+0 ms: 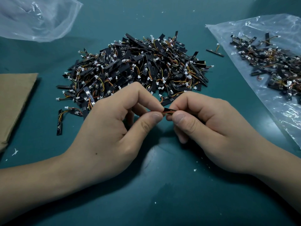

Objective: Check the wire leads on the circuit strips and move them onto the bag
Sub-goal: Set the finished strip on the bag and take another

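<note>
A large heap of black circuit strips (135, 69) with orange and yellow wire leads and white plugs lies on the teal table, just beyond my hands. My left hand (114, 124) and my right hand (206, 126) meet in front of the heap and together pinch one circuit strip (169, 110) between thumbs and forefingers; its orange leads show between my thumbs. Most of that strip is hidden by my fingers. A clear plastic bag (276, 101) lies flat at the right, with several strips (268, 61) spread on it.
A second clear bag (37, 18) sits crumpled at the far left. A brown cardboard sheet (14, 101) lies at the left edge. One loose strip (215, 52) lies between heap and right bag. A few strips (59, 123) have strayed at the heap's left front.
</note>
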The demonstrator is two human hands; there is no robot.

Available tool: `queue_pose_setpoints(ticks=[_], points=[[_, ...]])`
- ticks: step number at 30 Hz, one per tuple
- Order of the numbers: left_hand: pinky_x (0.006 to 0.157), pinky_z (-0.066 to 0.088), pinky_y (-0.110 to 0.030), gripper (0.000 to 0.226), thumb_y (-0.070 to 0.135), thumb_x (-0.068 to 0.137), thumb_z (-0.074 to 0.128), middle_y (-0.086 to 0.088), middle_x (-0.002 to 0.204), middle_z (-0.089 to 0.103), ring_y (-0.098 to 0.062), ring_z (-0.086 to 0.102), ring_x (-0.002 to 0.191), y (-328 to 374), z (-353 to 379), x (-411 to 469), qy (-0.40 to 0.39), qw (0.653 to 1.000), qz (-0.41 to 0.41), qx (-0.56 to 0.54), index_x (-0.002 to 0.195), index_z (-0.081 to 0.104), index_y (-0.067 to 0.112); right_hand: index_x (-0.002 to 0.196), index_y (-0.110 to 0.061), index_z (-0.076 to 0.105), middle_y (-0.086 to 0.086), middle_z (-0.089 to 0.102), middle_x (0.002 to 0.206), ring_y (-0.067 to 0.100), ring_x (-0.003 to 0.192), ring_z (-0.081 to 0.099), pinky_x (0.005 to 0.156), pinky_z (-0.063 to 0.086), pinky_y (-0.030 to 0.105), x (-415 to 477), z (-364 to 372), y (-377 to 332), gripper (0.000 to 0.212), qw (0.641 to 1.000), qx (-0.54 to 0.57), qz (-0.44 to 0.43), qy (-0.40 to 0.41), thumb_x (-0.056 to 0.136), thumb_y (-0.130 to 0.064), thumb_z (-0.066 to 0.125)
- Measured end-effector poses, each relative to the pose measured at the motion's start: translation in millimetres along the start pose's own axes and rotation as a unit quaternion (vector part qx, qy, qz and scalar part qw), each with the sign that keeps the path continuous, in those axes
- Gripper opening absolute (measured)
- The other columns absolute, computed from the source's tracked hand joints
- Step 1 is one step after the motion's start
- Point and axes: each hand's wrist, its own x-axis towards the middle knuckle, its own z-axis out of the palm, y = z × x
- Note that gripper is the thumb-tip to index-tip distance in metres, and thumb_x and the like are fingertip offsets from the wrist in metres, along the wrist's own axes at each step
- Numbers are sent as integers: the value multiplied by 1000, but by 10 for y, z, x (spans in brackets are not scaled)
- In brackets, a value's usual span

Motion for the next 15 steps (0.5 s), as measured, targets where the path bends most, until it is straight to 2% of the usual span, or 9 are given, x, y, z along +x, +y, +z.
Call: queue_pose_setpoints(ticks=[3, 5, 7, 9, 12, 15], points=[[73, 45, -5, 11, 11, 92, 70, 11, 91, 71, 7, 62, 81, 26, 8, 11, 4, 1000, 4, -3, 96, 68, 22, 93, -28, 61, -5, 62, 66, 11, 57, 52, 56, 39, 17, -2, -1, 0, 13, 1000, 2, 1, 13, 103, -31, 53], [71, 51, -12, 11, 17, 92, 69, 10, 92, 71, 1, 65, 79, 18, -7, 3, 5, 1000, 6, -2, 94, 66, 27, 91, -27, 62, -2, 60, 66, 13, 58, 51, 55, 41, 24, 1, -1, 5, 14, 1000, -4, -2, 27, 102, -32, 55], [61, 56, -32, 6, 26, 92, 68, 4, 90, 71, -21, 68, 70, 6, -20, 4, 3, 1000, 13, 23, 92, 64, 30, 89, -26, 63, 0, 58, 67, 16, 57, 51, 54, 43, 31, 7, 3, 9, 14, 999, -10, -3, 35, 101, -31, 57], [53, 51, -42, 5, 32, 92, 67, 1, 86, 70, -35, 62, 61, -17, -36, 2, 4, 999, 18, 33, 95, 64, 29, 89, -26, 63, 1, 59, 66, 16, 56, 51, 54, 43, 34, 7, 6, 12, 15, 999, -5, -1, 32, 102, -33, 57], [51, 51, -43, 6, 35, 92, 65, 1, 86, 70, -36, 62, 60, -31, -39, -1, 0, 999, 21, 36, 96, 64, 30, 92, -23, 63, -2, 62, 65, 15, 58, 52, 56, 44, 31, -2, 4, 15, 24, 999, 39, 6, 23, 102, -39, 48], [51, 50, -39, 7, 39, 92, 64, 4, 85, 70, -31, 62, 59, -47, -54, 2, -9, 998, 21, 53, 96, 64, 33, 92, -17, 62, -5, 62, 63, 14, 59, 52, 60, 43, 27, 4, -1, 32, 31, 998, 64, 16, 21, 104, -38, 43]])
